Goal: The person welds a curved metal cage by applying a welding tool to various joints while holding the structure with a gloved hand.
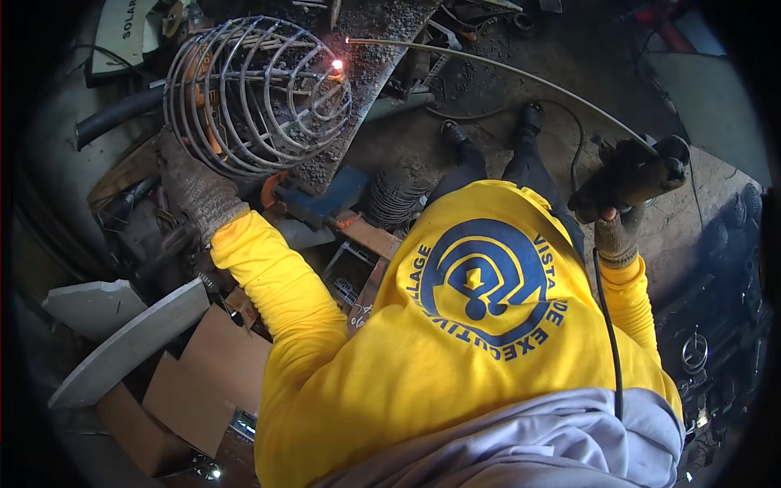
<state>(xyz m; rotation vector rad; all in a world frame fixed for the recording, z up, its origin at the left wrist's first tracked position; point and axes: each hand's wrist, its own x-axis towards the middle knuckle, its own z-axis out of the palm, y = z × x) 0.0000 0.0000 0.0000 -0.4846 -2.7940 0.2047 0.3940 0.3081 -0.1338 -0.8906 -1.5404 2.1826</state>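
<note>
A round cage of bent metal rods [244, 98] rests at the workbench's edge, at the upper left. My left hand [183, 167], in a dirty knitted glove, is at the cage's near left rim and steadies it; its fingers are mostly hidden. An orange-red spot glows on the cage's right side. My right hand [617, 232], also gloved, is wrapped round a dark, bulky electrode holder [626, 179] at the right. From it a long, thin welding rod [521, 71] curves left, its faintly glowing tip just above the hot spot and apart from it.
The metal bench top [378, 73] is strewn with dark grit. A blue vise [329, 195] and a coil of wire [396, 199] lie below it. Cardboard boxes [195, 390] and pale curved panels [134, 346] stand at the lower left. A black cable [606, 325] hangs by my right arm.
</note>
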